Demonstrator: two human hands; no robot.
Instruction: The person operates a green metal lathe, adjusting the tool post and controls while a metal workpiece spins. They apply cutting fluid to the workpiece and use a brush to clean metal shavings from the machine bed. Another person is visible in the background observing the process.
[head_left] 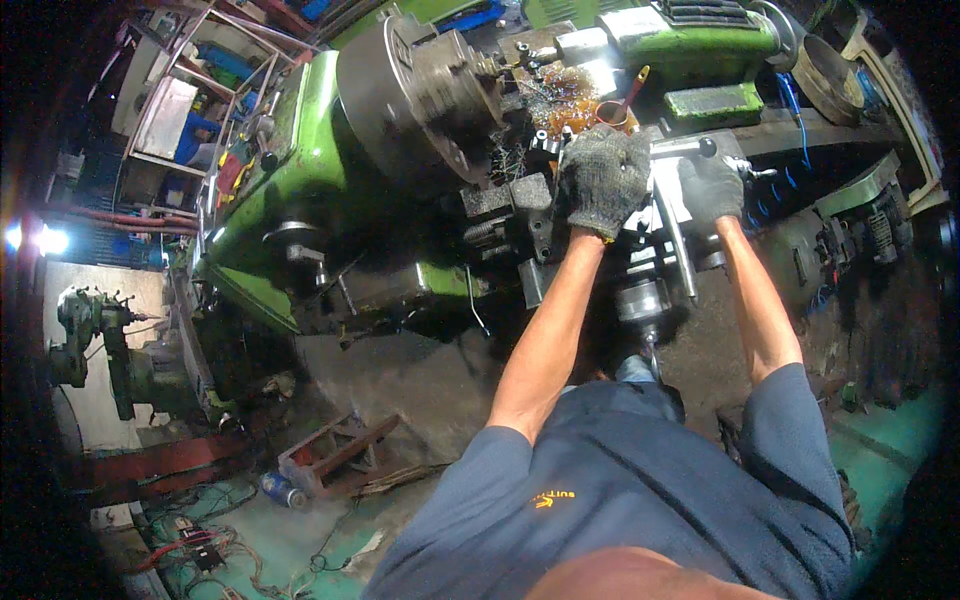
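Observation:
A green metal lathe stands in front of me, with a large dark chuck (420,95) at its left. My left hand (605,182), in a dark knitted glove, is over the tool post area of the carriage. Its fingers look curled, and what they grip is hidden beneath them. My right hand (712,186), gloved too and slightly blurred, is at the right of the carriage. It is close beside a metal lever (683,149) with a rounded end; its finger shape is unclear. Between my hands a long metal bar handle (674,238) slants down toward me.
Metal chips (565,95) and brownish fluid lie behind my left hand, beside a red-handled tool (636,86) with a round cup. The green tailstock (690,45) is at the far right. A handwheel (643,298) juts toward my body. A can (283,490) lies on the floor.

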